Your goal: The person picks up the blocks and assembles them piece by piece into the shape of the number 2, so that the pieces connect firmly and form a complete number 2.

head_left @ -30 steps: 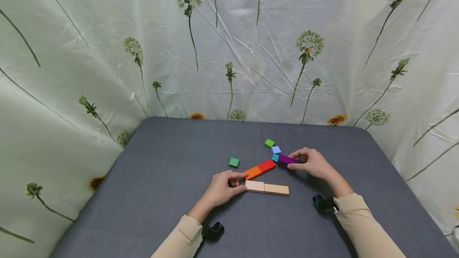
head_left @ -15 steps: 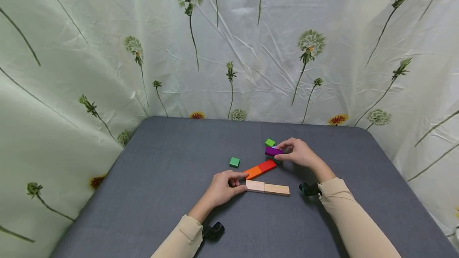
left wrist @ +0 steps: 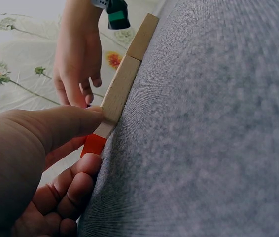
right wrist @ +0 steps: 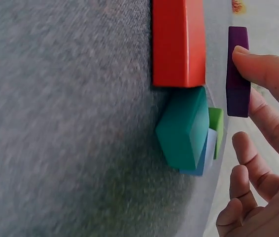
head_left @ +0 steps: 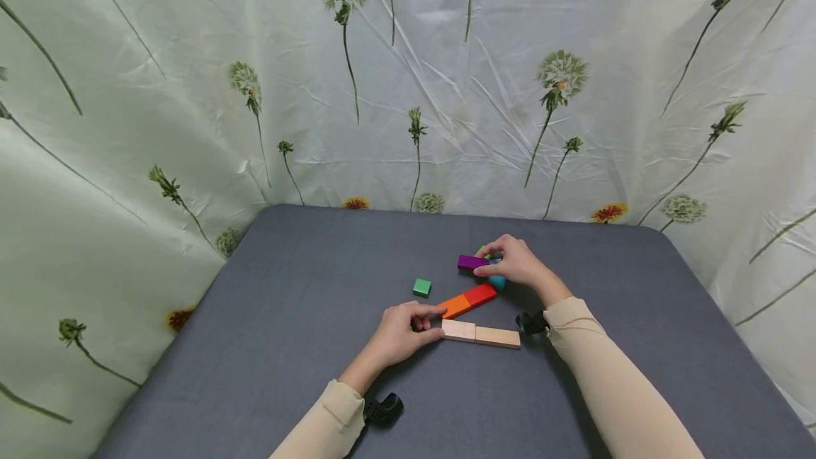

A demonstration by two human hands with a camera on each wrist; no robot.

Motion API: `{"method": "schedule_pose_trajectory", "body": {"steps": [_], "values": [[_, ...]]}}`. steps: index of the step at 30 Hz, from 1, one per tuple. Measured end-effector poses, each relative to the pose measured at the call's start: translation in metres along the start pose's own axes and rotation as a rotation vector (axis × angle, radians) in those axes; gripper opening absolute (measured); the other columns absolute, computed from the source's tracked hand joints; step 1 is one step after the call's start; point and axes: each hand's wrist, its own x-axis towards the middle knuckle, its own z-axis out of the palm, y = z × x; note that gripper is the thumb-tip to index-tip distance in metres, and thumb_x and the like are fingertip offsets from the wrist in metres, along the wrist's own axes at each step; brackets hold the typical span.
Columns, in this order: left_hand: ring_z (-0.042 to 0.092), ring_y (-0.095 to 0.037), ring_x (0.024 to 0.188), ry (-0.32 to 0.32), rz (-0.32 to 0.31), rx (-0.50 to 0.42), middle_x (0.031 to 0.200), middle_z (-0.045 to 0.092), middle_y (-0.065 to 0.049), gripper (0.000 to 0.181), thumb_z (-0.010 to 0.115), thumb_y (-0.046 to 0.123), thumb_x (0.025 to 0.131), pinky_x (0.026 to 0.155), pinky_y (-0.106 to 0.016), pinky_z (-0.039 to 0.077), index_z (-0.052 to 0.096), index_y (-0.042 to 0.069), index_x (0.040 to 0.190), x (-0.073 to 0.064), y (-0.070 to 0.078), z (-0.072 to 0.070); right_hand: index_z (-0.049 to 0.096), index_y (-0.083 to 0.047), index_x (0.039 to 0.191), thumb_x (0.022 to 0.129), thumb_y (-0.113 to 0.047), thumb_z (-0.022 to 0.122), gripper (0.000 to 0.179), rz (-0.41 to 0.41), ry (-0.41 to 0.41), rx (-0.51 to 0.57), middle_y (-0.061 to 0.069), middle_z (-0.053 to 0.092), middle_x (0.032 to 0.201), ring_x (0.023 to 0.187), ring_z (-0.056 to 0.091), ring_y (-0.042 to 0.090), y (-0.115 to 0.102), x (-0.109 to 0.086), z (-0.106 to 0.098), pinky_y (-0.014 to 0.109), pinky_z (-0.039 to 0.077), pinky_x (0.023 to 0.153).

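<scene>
Pinched between thumb and index finger, a purple block is raised off the table in my right hand. In the right wrist view, the purple block stands apart from the teal block and the red block. Below that hand are the teal block and a mostly hidden light green block. My left hand has its index finger at an orange block and its thumb against a pale wooden block; the left wrist view shows the thumb touching the pale wooden block.
A red block continues the orange one in a slanting row. Another wooden block lies end to end with the pale one. A green block sits alone to the left. Behind the grey table hangs a flowered curtain.
My right hand has carried the purple block left and away from me, over the teal and blue blocks. The left hand has stayed beside the orange and pale wooden blocks.
</scene>
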Motion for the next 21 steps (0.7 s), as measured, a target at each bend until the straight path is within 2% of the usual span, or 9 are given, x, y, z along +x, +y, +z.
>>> {"method": "schedule_pose_trajectory", "body": {"steps": [5, 7, 13, 21], "values": [[0.053, -0.002, 0.075, 0.000, 0.000, 0.001, 0.085, 0.065, 0.008, 0.035, 0.087, 0.023, 0.092, 0.071, -0.023, 0.043, 0.081, 0.017, 0.126, 0.001, -0.001, 0.000, 0.083, -0.008, 0.115, 0.093, -0.029, 0.086, 0.030, -0.001, 0.001, -0.040, 0.016, 0.073, 0.117, 0.113, 0.052, 0.035, -0.005, 0.010, 0.004, 0.056, 0.035, 0.099], [0.053, -0.003, 0.075, 0.001, -0.001, 0.002, 0.085, 0.065, 0.008, 0.035, 0.087, 0.023, 0.092, 0.071, -0.023, 0.043, 0.081, 0.017, 0.126, 0.001, -0.001, 0.000, 0.083, -0.009, 0.116, 0.093, -0.030, 0.086, 0.031, 0.007, -0.001, -0.052, 0.017, 0.072, 0.121, 0.116, 0.051, 0.037, -0.007, 0.013, 0.006, 0.056, 0.034, 0.100], [0.053, -0.003, 0.075, 0.003, -0.005, 0.001, 0.085, 0.064, 0.009, 0.035, 0.087, 0.023, 0.092, 0.072, -0.023, 0.043, 0.081, 0.018, 0.126, 0.001, 0.000, 0.000, 0.082, -0.014, 0.120, 0.093, -0.034, 0.086, 0.034, 0.095, -0.012, -0.074, 0.024, 0.054, 0.142, 0.126, 0.041, 0.045, -0.010, 0.018, 0.011, 0.061, 0.037, 0.103], [0.053, -0.002, 0.075, 0.001, -0.006, 0.005, 0.084, 0.064, 0.009, 0.035, 0.087, 0.023, 0.092, 0.071, -0.023, 0.043, 0.081, 0.017, 0.126, 0.001, 0.001, 0.000, 0.083, -0.016, 0.118, 0.092, -0.034, 0.087, 0.032, 0.132, 0.011, -0.111, 0.024, 0.050, 0.146, 0.134, 0.037, 0.047, -0.017, 0.022, 0.014, 0.064, 0.032, 0.109]]}}
